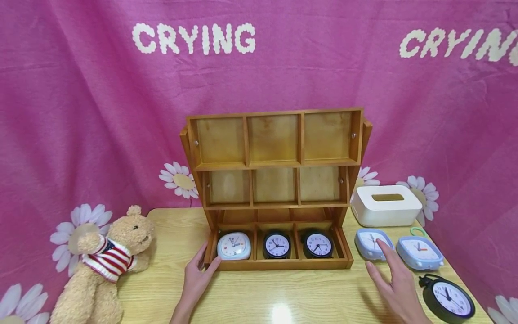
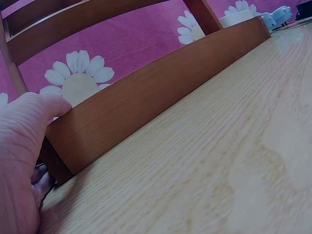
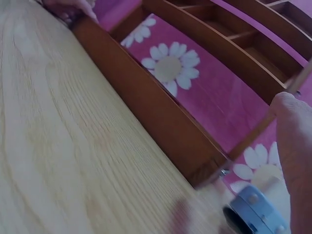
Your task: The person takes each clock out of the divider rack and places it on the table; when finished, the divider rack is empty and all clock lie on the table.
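A three-tier wooden rack (image 1: 279, 265) stands on the table, each tier split into three compartments. Its bottom tier holds a pale blue alarm clock (image 1: 234, 246) on the left and two black alarm clocks, one in the middle (image 1: 277, 245) and one on the right (image 1: 318, 244). My left hand (image 1: 198, 274) grips the rack's lower left corner, thumb over the front board (image 2: 146, 92). My right hand (image 1: 394, 285), thumb and index finger spread, hovers by a blue alarm clock (image 1: 367, 245); its index fingertip overlaps the dial, contact unclear. The right hand holds nothing visible.
Right of the rack are another blue alarm clock (image 1: 421, 253), a black alarm clock (image 1: 448, 299) near the table's right edge, and a white tissue box (image 1: 386, 213). A teddy bear (image 1: 109, 265) leans at the left. Pink fabric (image 1: 283, 81) hangs behind.
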Action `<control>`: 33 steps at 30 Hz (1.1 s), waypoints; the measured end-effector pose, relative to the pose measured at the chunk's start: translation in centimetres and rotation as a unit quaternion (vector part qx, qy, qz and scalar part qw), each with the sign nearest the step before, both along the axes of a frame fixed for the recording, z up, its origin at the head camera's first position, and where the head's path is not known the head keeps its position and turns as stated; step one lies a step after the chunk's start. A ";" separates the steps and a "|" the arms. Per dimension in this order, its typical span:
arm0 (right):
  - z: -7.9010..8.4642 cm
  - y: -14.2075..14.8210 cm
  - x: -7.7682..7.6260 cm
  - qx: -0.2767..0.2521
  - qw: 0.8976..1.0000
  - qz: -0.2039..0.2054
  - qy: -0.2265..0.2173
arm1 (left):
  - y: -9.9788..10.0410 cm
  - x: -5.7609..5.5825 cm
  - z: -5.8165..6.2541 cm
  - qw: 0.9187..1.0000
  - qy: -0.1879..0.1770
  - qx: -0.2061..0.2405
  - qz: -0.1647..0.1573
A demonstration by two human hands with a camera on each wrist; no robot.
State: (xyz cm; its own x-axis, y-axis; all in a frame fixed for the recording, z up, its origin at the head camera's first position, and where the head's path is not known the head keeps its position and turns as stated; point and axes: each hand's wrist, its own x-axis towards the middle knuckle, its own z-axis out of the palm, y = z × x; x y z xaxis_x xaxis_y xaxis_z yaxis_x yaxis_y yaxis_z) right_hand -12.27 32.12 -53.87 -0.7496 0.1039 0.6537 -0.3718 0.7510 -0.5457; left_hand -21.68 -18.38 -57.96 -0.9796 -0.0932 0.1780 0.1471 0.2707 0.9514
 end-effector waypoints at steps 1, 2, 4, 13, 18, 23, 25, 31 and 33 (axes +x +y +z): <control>0.0 -0.3 -0.2 0.002 1.000 0.004 -0.006 | 0.0 0.0 0.0 1.000 0.000 0.000 0.002; 0.0 -0.6 -0.5 0.003 1.000 0.007 -0.011 | 0.1 0.0 -0.1 1.000 0.002 -0.003 0.003; -0.2 -1.2 -1.0 0.002 1.000 0.016 -0.025 | 0.1 0.0 -0.1 1.000 0.003 -0.004 0.005; -1.4 -3.0 -2.8 -0.022 0.984 0.049 -0.170 | 0.0 0.0 0.0 1.000 0.001 0.002 -0.002; -2.3 -3.6 -3.6 -0.051 0.971 0.065 -0.224 | 0.0 0.0 0.0 1.000 0.003 0.002 -0.003; -3.5 -3.9 -4.6 -0.071 0.970 0.054 -0.226 | 0.1 -0.1 0.0 1.000 0.001 0.004 -0.001; -3.9 -4.0 -4.8 -0.077 0.972 0.046 -0.218 | 0.1 -0.1 -0.1 1.000 0.003 0.000 0.003; -4.5 -4.2 -4.8 -0.095 0.975 0.037 -0.199 | 0.1 0.1 0.3 1.000 0.005 0.004 -0.001; -4.5 -4.2 -4.7 -0.102 0.975 0.039 -0.194 | 0.2 0.2 0.5 1.000 0.005 0.010 -0.003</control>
State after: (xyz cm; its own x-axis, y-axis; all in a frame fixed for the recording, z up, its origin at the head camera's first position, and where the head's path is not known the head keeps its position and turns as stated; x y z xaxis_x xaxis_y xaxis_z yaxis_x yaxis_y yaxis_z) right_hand -17.02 27.91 -58.38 -0.9472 0.1352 0.2908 -0.1591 0.5892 -0.7922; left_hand -21.50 -18.19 -57.48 -0.9785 -0.0902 0.1855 0.1581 0.2496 0.9554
